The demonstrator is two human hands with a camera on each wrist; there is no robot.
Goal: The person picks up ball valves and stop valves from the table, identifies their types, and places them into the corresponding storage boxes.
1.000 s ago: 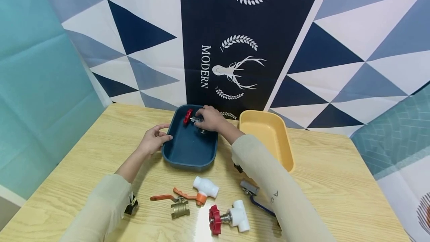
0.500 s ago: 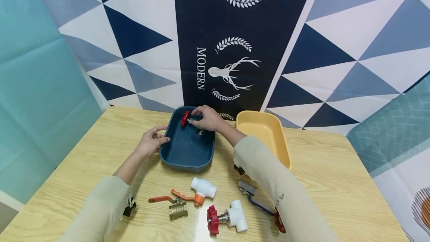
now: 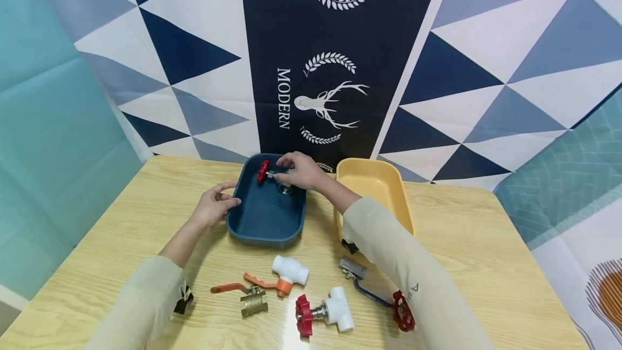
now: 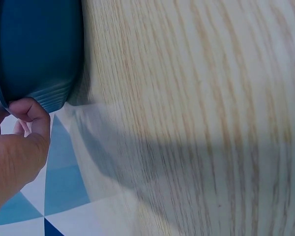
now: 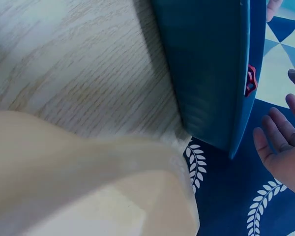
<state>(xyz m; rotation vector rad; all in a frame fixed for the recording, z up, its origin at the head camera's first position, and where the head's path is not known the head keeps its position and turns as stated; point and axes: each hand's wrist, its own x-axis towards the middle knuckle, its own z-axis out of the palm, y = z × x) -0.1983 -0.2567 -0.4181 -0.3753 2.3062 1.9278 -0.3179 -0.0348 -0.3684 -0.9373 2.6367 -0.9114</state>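
Note:
A dark blue plastic tray stands at the back of the table. My left hand grips its left rim, thumb over the edge, as the left wrist view also shows with the tray wall. Inside, near the far end, lies a metal valve with a red handwheel, its body partly covered by my right hand. In the right wrist view the right hand has its fingers spread apart with nothing between them, just above the tray's edge; the red handwheel shows over the rim.
A yellow tray stands to the right. In front lie a white valve with orange lever, a brass ball valve, a white tee valve with red handwheel, a blue-levered valve and another red handwheel beside the sleeve.
My right hand has let go of the red-wheeled valve, which lies in the blue tray, and its fingers have parted. The left hand stays on the rim. The whole head view has shifted slightly.

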